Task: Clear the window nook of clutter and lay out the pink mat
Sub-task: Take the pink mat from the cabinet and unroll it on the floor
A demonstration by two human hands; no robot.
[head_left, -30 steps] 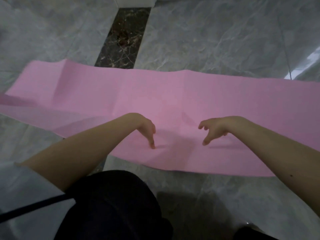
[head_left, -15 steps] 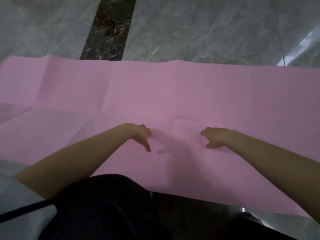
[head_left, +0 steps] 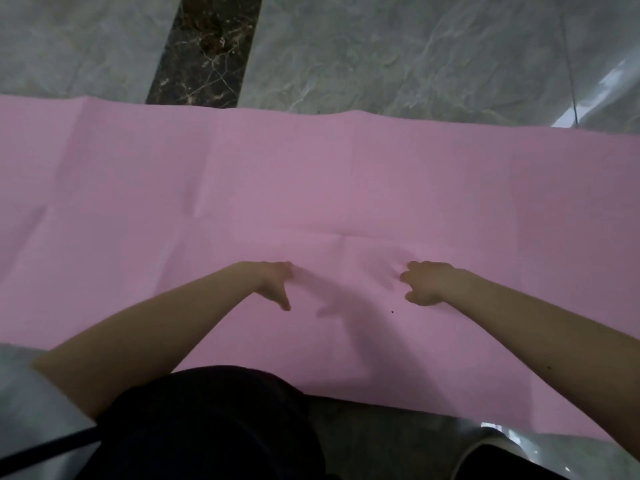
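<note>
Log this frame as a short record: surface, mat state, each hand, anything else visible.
surface: grey marble floor with a dark stone strip
mat: pink mat spread flat, fold creases showing
left hand: fingers resting on the mat, no grip
right hand: fingers loosely curled, touching the mat, no grip
other: small dark speck on the mat

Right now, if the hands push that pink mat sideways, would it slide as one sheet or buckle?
The pink mat probably buckles: it looks thin and creased, wrinkling near the right hand. The marble floor looks glossy, so it may also slip.
</note>
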